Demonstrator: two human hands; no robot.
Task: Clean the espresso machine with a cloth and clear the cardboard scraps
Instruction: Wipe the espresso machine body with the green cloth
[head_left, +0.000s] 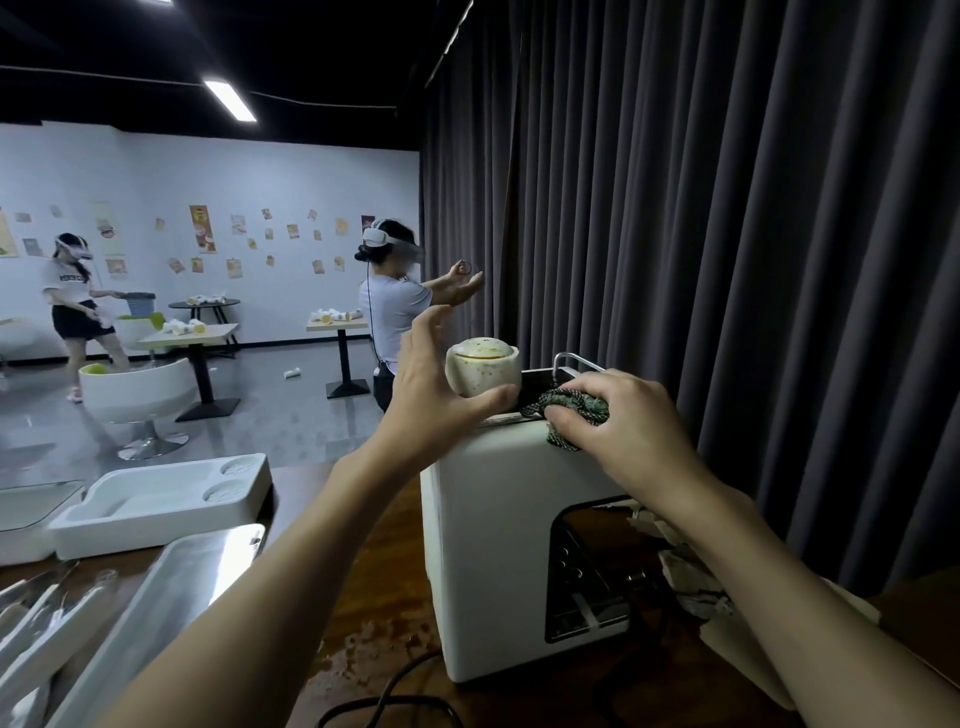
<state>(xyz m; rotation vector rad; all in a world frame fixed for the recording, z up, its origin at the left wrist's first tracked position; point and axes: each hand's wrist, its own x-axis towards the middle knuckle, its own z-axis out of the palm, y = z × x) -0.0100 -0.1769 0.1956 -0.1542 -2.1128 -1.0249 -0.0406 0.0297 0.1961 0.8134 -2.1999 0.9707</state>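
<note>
A white espresso machine (498, 545) stands on a dark wooden counter (384, 613). On its top left sits a speckled cream cup (483, 366), upside down. My left hand (436, 384) curls around the cup, thumb under its near side and fingers spread behind it. My right hand (623, 421) grips a bunched dark patterned cloth (569, 408) and presses it on the machine's top front edge. Torn cardboard scraps (685, 571) lie to the right of the machine, partly hidden by my right forearm.
A white foam tray (156, 509) and a shiny metal tray (171, 597) lie on the counter at left, with metal tongs (41, 623) beside them. A black cable (395, 696) runs in front of the machine. A dark curtain (727, 234) hangs behind. Two people stand among café tables beyond.
</note>
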